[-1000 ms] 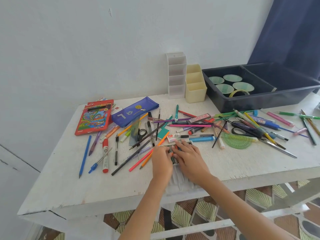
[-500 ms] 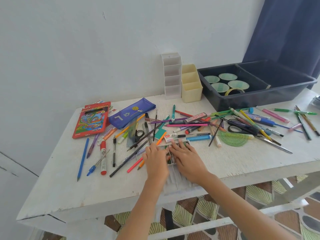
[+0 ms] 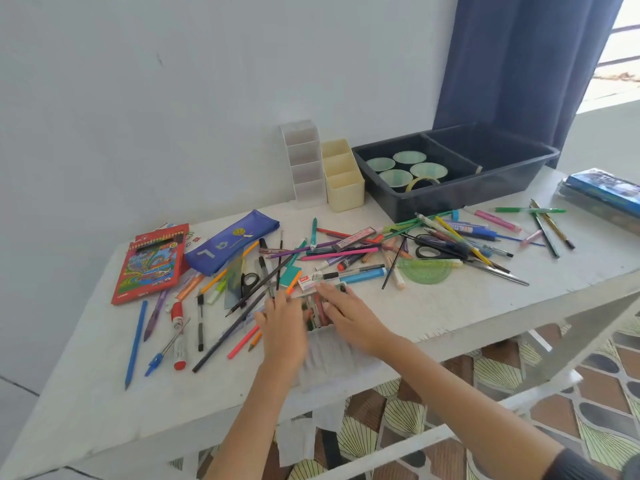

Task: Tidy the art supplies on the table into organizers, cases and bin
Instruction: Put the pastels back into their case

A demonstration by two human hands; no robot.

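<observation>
- Pencil box (image 3: 149, 263), red, flat at the left of the table (image 3: 104, 393), just beside a blue pouch (image 3: 230, 242).
- Left hand (image 3: 282, 327), blurred, fingers straight, pressed on the left side of the clear case (image 3: 329, 358) at the front edge.
- Right hand (image 3: 349, 315), fingers straight, slightly spread, laid on the case's right side.
- Loose pens and pencils (image 3: 339, 254) scattered behind both hands.
- White organizer (image 3: 304, 164) and cream organizer (image 3: 343, 176) upright by the wall, dark bin (image 3: 457, 199) to their right.

Clear case (image 3: 327, 356) of coloured sticks (image 3: 316, 311) at the table (image 3: 104, 403) front edge, a litter of pens (image 3: 339, 253) behind, dark bin (image 3: 502, 176) back right.
</observation>
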